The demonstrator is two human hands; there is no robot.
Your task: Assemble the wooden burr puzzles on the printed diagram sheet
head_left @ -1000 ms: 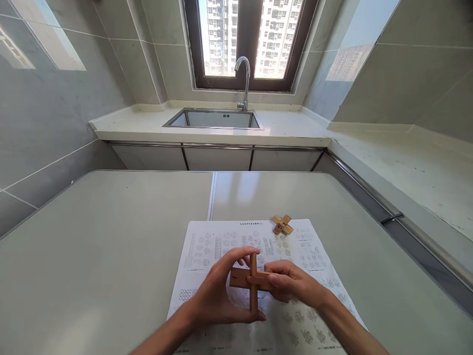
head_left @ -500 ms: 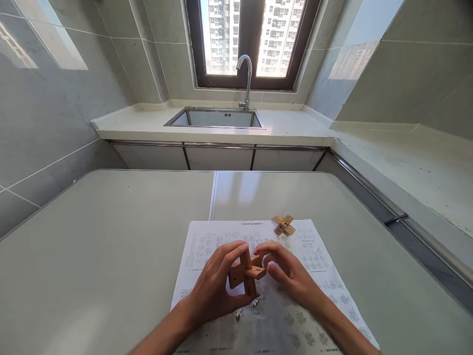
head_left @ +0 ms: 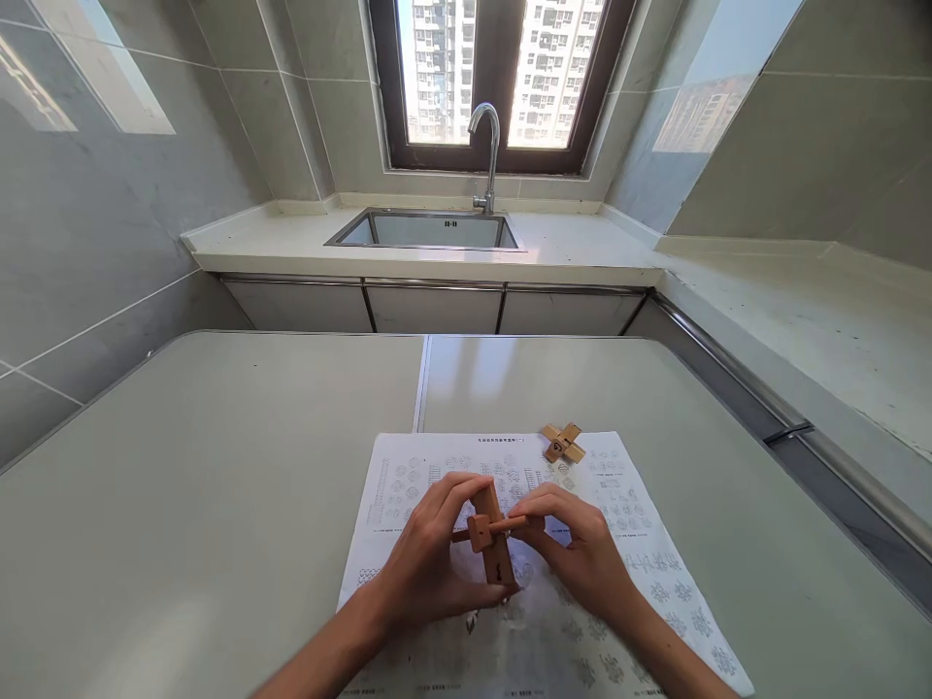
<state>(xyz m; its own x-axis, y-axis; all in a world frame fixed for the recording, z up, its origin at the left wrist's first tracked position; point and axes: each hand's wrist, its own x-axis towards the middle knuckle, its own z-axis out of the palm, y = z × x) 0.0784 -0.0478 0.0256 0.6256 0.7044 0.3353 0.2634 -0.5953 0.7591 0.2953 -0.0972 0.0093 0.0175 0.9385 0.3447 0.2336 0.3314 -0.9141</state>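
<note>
Between my hands, above the printed sheet, is a reddish-brown wooden burr puzzle made of interlocking notched pieces, with a dark mark on its lower face. My left hand grips it from the left, fingertips at its top end and thumb beneath its lower end. From the right, my right hand pinches the end of a crosswise piece between thumb and fingers. A second, lighter wooden burr puzzle, marked on one piece, rests at the sheet's upper right edge, apart from both hands.
The printed sheet, covered in small diagrams, lies on the pale table. Beyond the table's far edge is a counter with a sink and a tap below a window. Another counter runs along the right.
The puzzle has turned in my left hand, so a different face shows. My right hand has closed in from slightly apart and now pinches the puzzle's right end.
</note>
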